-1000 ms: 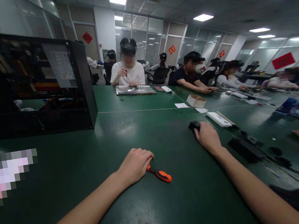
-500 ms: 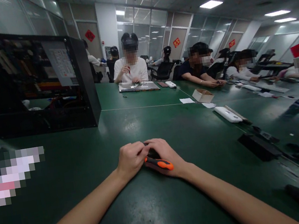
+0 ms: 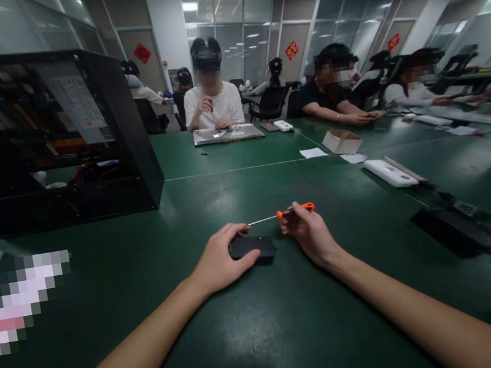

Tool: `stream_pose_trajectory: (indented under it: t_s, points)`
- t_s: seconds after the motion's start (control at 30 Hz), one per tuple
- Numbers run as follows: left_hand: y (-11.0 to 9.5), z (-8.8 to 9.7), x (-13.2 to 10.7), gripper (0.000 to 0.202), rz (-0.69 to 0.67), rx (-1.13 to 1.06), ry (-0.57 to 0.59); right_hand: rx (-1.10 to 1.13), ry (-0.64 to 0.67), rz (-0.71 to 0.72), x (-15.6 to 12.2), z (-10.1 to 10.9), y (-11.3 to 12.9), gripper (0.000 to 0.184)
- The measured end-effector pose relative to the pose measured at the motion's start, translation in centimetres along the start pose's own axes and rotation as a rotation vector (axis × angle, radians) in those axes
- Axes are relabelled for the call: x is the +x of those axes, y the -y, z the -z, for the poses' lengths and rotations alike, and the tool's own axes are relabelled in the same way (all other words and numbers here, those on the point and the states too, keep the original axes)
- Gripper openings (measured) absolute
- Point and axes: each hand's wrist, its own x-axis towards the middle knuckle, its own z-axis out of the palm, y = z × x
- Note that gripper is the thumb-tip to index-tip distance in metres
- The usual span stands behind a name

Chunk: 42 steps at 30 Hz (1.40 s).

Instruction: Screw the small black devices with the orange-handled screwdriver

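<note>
Bench [image 3: 268, 329] of dark green spreads under both forearms. Open black computer case [image 3: 33, 137] stands well beyond and left of the left grip [image 3: 218, 263]. White device [image 3: 388, 174] lies well to the right of the right grip [image 3: 309, 233]. Left grip is clamped over one end of a small black box [image 3: 258, 247], pressing it flat on the bench, probably to steady it. Right grip is pinched shut on the orange handle of a screwdriver [image 3: 295, 210], raised just beyond the box. Its thin shaft points toward the left grip, a light hold that suits fine control.
</note>
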Motion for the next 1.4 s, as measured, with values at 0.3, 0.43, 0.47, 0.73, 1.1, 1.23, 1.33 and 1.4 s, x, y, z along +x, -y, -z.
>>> stream_pose_trajectory:
  t_s: [0.3, 0.43, 0.47, 0.73, 1.1, 1.23, 1.33, 1.4]
  points:
    - [-0.4, 0.3, 0.1, 0.031, 0.022, -0.007, 0.077, 0.094, 0.079, -0.186, -0.5, -0.7, 0.1, 0.039]
    - [-0.4, 0.3, 0.1, 0.033, 0.013, -0.016, 0.076, 0.086, 0.088, -0.243, -1.0, -1.0, 0.3, 0.033]
    - [-0.3, 0.3, 0.1, 0.034, 0.011, -0.01, 0.078, 0.087, 0.096, -0.251, -1.1, -1.1, 0.4, 0.033]
    - [-0.2, 0.2, -0.1, 0.034, 0.001, 0.062, 0.111, 0.189, 0.141, -0.278, -1.1, -0.9, 0.0, 0.037]
    - [-0.1, 0.1, -0.1, 0.033, -0.02, 0.068, 0.13, 0.144, 0.169, -0.28, -1.1, -1.0, -0.2, 0.035]
    - [-0.2, 0.2, -0.2, 0.037, -0.038, 0.06, 0.135, 0.131, 0.162, -0.268, -0.9, -1.0, -0.2, 0.039]
    - [-0.4, 0.3, -0.3, 0.039, -0.053, 0.072, 0.154, 0.092, 0.172, -0.259, -0.9, -0.9, -0.1, 0.042]
    - [-0.4, 0.3, -0.3, 0.038, -0.063, 0.086, 0.168, 0.072, 0.173, -0.263, -0.9, -0.9, 0.0, 0.042]
